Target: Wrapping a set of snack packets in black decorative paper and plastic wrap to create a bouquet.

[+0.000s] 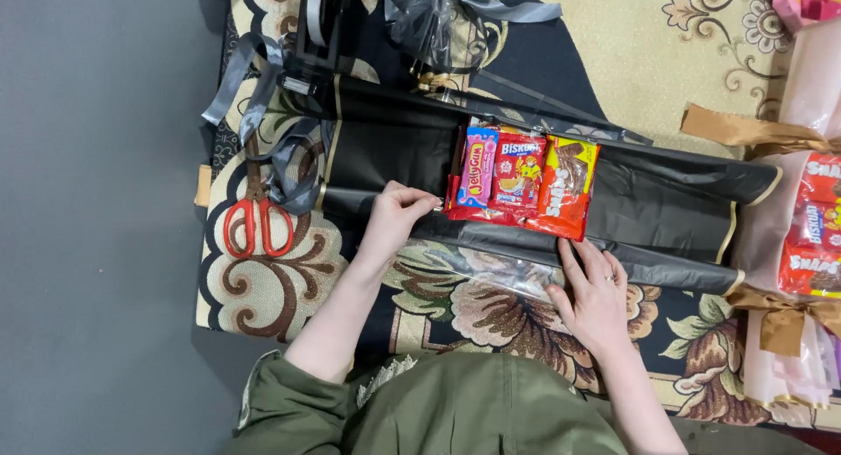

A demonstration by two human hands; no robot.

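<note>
Left hand (396,211): fingers curled, pinching the edge of the black wrapping sheet (385,153). Right hand (596,290): fingers spread flat, pressing on clear film (491,275) at the sheet's near fold. Between and just beyond both sets of fingertips, snack packets (521,182) on the sheet. Left of the left fingers, red scissors (257,223) and grey ribbon (254,105) on the patterned rug (289,289).

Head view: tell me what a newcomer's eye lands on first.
The bright snack packets stand out, laid side by side on black wrapping paper at the centre. The left hand touches the paper beside them, and the right hand presses its near edge. Red-handled scissors lie on the patterned mat at left.
</note>
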